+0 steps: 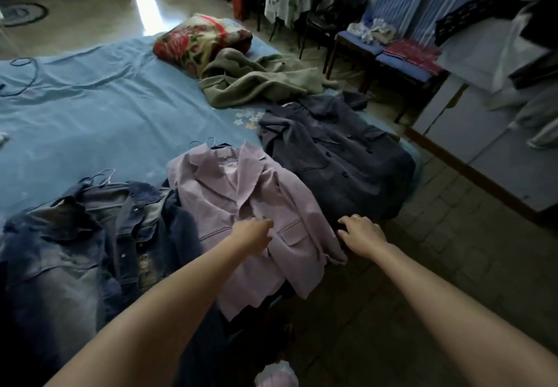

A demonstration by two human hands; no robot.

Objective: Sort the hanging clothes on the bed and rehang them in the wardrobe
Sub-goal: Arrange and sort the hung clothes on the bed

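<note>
Your left hand (252, 231) rests on the front of the lilac jacket (241, 205), just beside its flap pocket; the fingers (265, 223) are loosely bent and touch the cloth, but they do not pinch it as far as you can see. Your right hand (360, 232) lies with spread, slightly bent fingers (344, 222) on the near edge of the dark coat (335, 157), and I cannot tell if it grips the cloth. A ring (357, 217) sits on one of these fingers.

The lilac jacket lies on the bed (90, 115), between your two hands and beyond the left fingers, with its hanger (208, 142) at the collar, far from the fingers. The dark coat spreads beyond the right fingers. The denim jackets (90, 235) lie to the left of the left fingers, also on hangers. Well beyond both hands lies a green coat (256, 81), and behind it a flowered blanket (199, 39). To the right of the right fingers is tiled floor (453, 235).
</note>
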